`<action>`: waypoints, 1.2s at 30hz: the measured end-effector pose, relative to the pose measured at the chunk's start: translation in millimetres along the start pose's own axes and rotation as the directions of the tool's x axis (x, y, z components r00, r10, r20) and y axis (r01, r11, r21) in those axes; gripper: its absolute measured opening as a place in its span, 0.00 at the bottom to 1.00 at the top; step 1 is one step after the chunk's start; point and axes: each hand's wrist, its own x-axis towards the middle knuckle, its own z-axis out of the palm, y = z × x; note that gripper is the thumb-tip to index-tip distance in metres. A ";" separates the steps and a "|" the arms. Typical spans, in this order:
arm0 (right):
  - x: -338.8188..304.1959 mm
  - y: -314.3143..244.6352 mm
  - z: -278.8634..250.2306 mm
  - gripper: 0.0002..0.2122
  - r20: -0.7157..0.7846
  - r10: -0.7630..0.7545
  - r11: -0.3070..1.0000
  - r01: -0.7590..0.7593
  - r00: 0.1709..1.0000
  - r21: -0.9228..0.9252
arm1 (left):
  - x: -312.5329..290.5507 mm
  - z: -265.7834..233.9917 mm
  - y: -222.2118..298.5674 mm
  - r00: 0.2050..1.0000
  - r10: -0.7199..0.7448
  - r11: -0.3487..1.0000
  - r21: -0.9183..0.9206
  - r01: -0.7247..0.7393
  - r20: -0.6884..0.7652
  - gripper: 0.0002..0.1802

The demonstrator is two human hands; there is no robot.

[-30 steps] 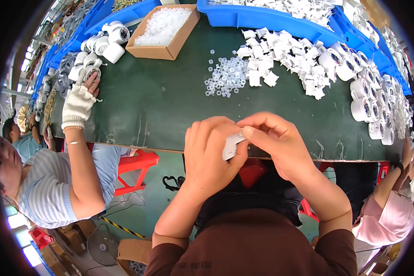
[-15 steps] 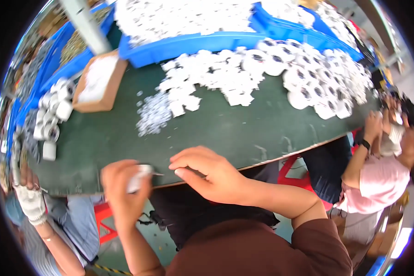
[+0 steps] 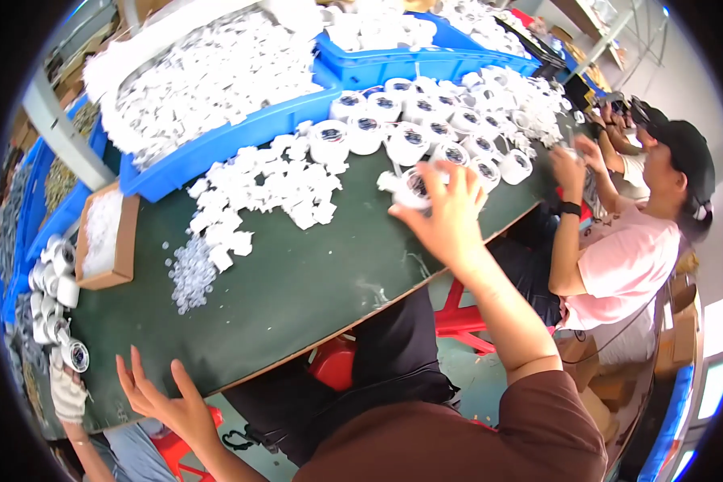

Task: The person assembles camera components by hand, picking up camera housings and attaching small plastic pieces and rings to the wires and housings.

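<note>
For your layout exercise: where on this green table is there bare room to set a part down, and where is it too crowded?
Bare green table runs along the near edge, between the pile of small clear pieces and the right hand. Another strip lies between the cardboard box and the left hand. Crowded: the white parts and round white pieces by the blue bins.

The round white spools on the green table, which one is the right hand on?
The spool at the near end of the cluster, under the right hand. Its fingers curl over it, while the other spools sit untouched farther back.
</note>
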 end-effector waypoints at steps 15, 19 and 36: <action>-76.8 -176.5 -40.3 0.32 0.354 -0.432 0.107 -0.343 0.829 0.933 | -21.5 3.1 93.3 0.934 0.106 0.588 -0.779 0.219 0.342 0.31; -60.4 -175.8 -36.8 0.22 0.384 -0.579 0.011 -0.464 0.719 0.886 | -17.9 -0.5 68.7 0.964 0.073 0.724 -0.678 0.125 0.256 0.29; -37.4 -195.7 -38.3 0.07 0.270 -0.458 0.059 -0.275 0.847 0.960 | -8.7 4.1 75.3 0.983 0.003 0.707 -0.696 0.129 0.185 0.10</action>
